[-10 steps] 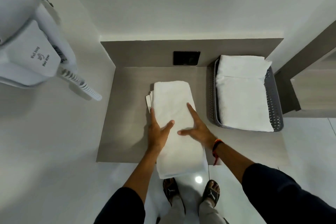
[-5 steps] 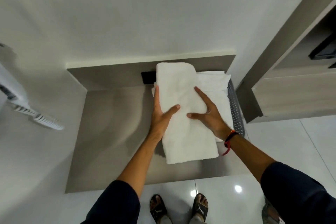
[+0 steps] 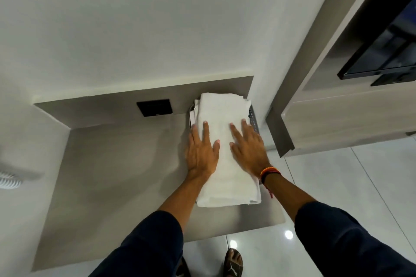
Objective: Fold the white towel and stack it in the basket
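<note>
The folded white towel [image 3: 222,114] lies lengthwise on top of the dark grey basket [image 3: 254,119] at the back right of the counter. It covers nearly all of the basket, so only the mesh right rim and a bit of the back left corner show. Layers of other white cloth peek out under its left edge. My left hand [image 3: 201,150] rests flat on the towel's left side, fingers spread. On the right side, also flat, lies my right hand [image 3: 248,148], with a red-orange band at the wrist. Neither hand grips the cloth.
The grey counter [image 3: 117,175] stretches left of the basket. A black wall plate [image 3: 154,107] sits on the backsplash. A wooden cabinet [image 3: 337,119] with a dark screen [image 3: 382,58] stands close on the right. A coiled white cord [image 3: 9,181] shows at the left edge.
Both hands lifted the folded towel off the middle of the counter, carried it right and set it down on the basket. The hands now lie flat on top.
</note>
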